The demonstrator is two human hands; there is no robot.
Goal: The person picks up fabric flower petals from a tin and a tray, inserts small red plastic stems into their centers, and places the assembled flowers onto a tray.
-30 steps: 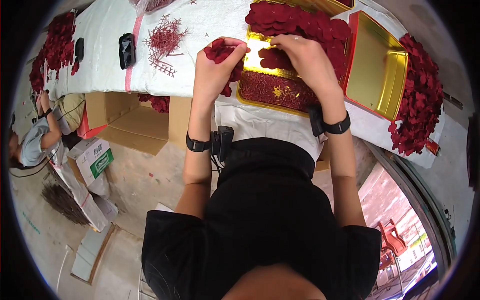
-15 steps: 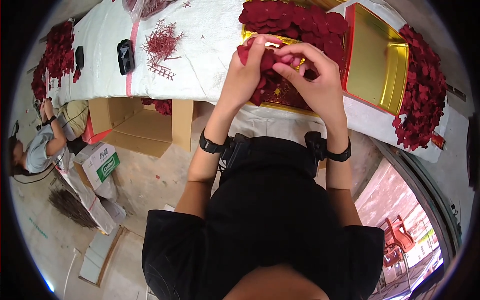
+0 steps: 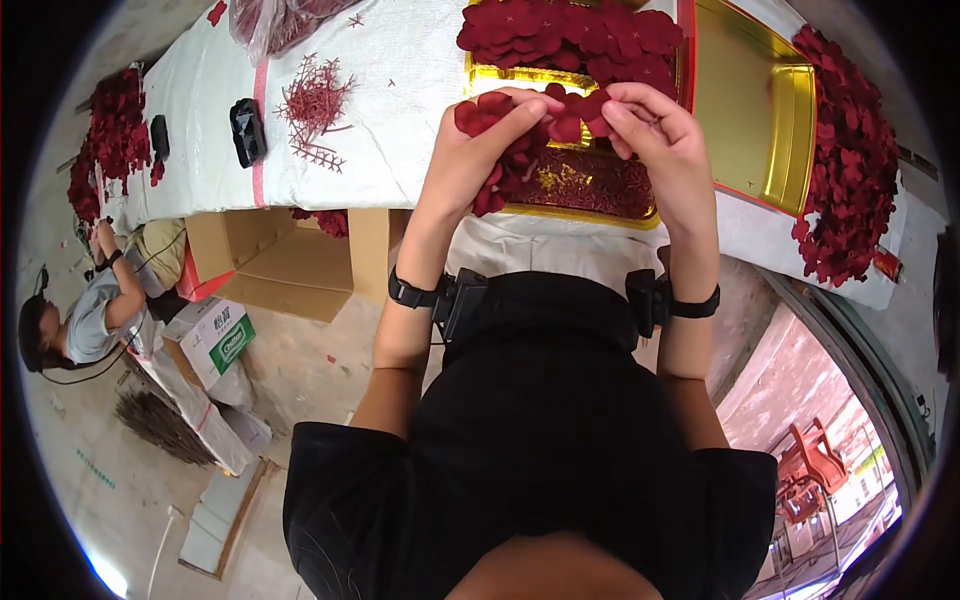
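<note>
While the left hand grasps a bunch of red petals, the right hand pinches more petals above the gold tray at upper centre.

A long white cloth-covered surface runs across the far side. A shallow gold tray lies at its near edge, centre; a heap of dark red fabric petals sits behind it. An open gold-lined box lid lies right of the tray, with a loose petal pile toward the right end. A black handheld device lies left, a red sprig cluster beside it. Open cardboard boxes stand on the floor below the near edge.
</note>
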